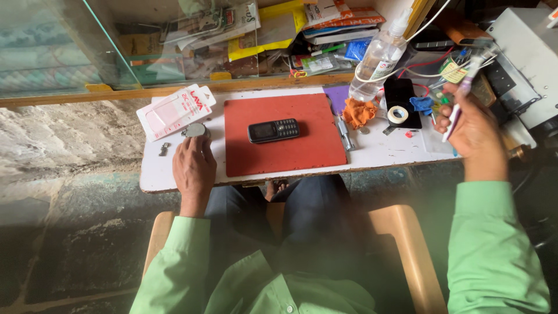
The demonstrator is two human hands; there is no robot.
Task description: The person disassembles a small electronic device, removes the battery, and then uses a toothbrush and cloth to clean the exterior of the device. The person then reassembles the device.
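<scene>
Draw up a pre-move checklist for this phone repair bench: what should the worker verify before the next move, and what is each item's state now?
1. Phone lies flat on the red mat, keypad up, nothing on it: ok.
2. Left hand rests on the table at a small grey object, apart from the phone: ok.
3. Right hand grips a thin pen-like tool, raised off the table: ok; the tool's kind is blurred: cannot tell.
4. Tape roll and orange cloth lie off the mat, beside it: ok.
5. Bottle stands upright among wires at the table's back edge: not ok, tipping risk.
</scene>
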